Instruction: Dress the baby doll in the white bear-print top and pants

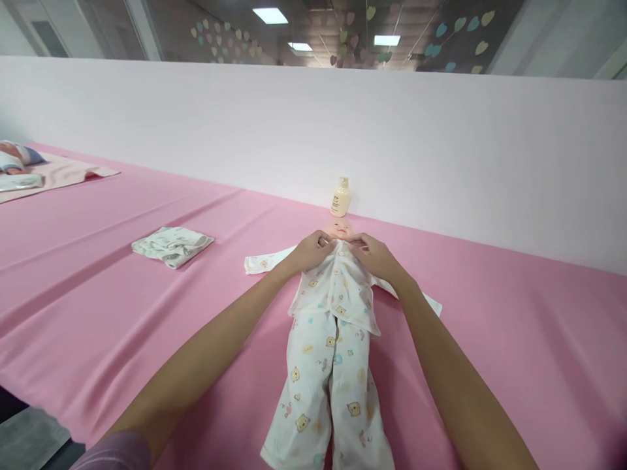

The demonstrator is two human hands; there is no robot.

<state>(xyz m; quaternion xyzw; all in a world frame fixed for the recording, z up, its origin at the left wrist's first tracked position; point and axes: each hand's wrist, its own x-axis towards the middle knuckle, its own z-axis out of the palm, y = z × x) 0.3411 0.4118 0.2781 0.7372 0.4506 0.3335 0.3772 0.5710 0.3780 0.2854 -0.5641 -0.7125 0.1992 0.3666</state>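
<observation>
A baby doll [339,228] lies on its back, its head towards the wall. It wears a white pajama top [340,287] with small bear prints, and matching pajama pants [313,385] cover its legs. The top's sleeves stretch out to both sides. At the left of the collar, my left hand [313,249] pinches the fabric. My right hand [373,254] grips the collar's other side with bent fingers. Both hands are just below the doll's chin. The front of the top hangs together down the middle.
Behind the doll's head a cream pump bottle [340,198] stands against the white wall [441,143]. A folded printed cloth [172,246] lies to the left on the pink sheet [147,313]. At the far left, another doll [17,156] rests on a pale mat [73,171].
</observation>
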